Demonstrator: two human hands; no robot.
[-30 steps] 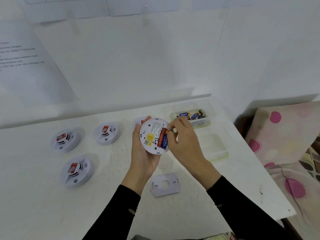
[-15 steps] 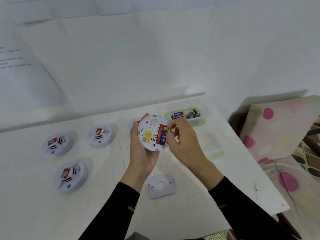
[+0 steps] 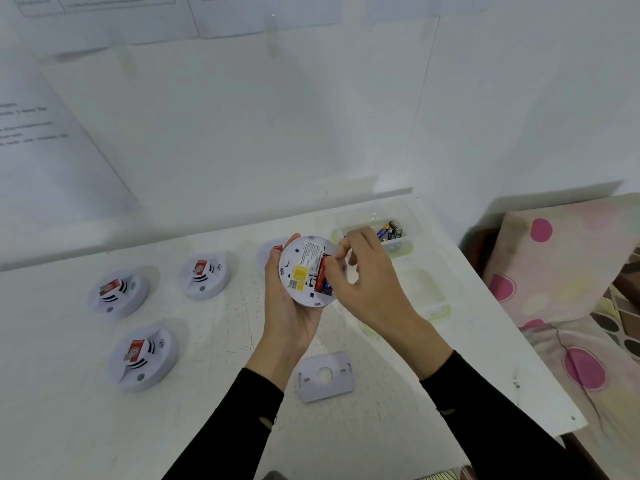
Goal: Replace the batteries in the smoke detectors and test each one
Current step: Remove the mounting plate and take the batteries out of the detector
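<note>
Head view: my left hand [image 3: 290,311] holds a detector [image 3: 298,268] up over the bench [image 3: 69,427], its back turned to me; my thumb lies along its left rim and it sits in my palm, the other fingers hidden behind it; on the back are a yellow label [image 3: 300,274] and the open battery bay; a red battery [image 3: 321,273] lies in the bay, with a blue battery [image 3: 328,289] just beside it, mostly covered. My right hand [image 3: 370,289] is at the bay from the right, its fingers [image 3: 346,242] curled, thumb and forefinger tips on the red battery; whether they pinch it or only press it I cannot tell. Three more detectors lie face up on the bench to my left: one far left [image 3: 119,294], one behind it to the right [image 3: 204,275], one nearer me [image 3: 143,356]; a fourth [image 3: 270,251] peeps out behind my left hand. A mounting plate [image 3: 325,375] lies flat on the bench between my wrists. Beyond my right hand stands a clear tub [image 3: 414,226] with loose batteries [image 3: 390,231] in it; a second tub [image 3: 436,296] sits just in front of it, near the bench's right edge. A bed [image 3: 571,271] with a spotted cover stands right of the bench; papers [image 3: 104,15] hang on the wall.
</note>
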